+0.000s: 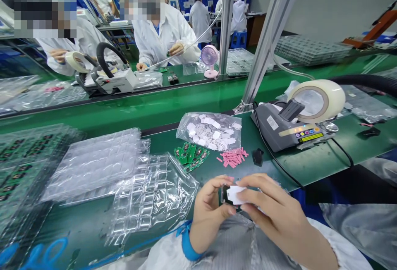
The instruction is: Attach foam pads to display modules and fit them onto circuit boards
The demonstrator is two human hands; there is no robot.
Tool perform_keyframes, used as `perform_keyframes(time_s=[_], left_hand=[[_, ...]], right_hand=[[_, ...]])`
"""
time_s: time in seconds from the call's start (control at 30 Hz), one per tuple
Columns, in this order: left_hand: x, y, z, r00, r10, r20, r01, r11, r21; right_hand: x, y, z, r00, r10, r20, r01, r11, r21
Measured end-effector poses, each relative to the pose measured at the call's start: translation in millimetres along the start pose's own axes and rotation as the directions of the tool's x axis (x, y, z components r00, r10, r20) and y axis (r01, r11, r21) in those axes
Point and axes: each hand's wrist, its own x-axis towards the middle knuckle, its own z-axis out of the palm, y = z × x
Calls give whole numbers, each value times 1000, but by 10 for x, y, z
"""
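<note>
My left hand (208,209) grips a small dark, clear-edged case (226,194) by its sides, between thumb and fingers. Against the case's face, my right hand (269,208) presses a small white notched piece (235,194), fingers closed on it. Whether it lies on or inside the case I cannot tell. A blue wrist strap (187,241) with a cord circles my left wrist. Just beyond my hands lie pink strips (233,157), green circuit boards (190,156), black pieces (257,157) and a clear bag of white pieces (211,131).
On the right stands a grey machine (288,127) with a tape roll (316,100) and black cable. Clear plastic trays (93,164) and trays of circuit boards (25,166) cover the left. A metal post (269,34) rises behind the bench. Co-workers in white coats (167,30) sit opposite.
</note>
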Motion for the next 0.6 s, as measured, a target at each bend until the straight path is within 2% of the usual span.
perform_keyframes(time_s=[0.13,0.33,0.5,0.6], left_hand=[[-10,0,5,999,38,5,-38,999,1],[-6,56,-9,1000,19,-17,-19,1000,-10],[-21,96,-23,992,-27,-127,17,997,-81],[-13,130,26,984,-87,-153,72,992,-100]], right_hand=[[36,-11,86,996,-45,-74,43,998,-35],[107,-70,224,982,14,-190,6,994,105],[120,-99,273,987,-54,-149,69,993,97],[108,-70,302,990,-41,-133,55,994,98]])
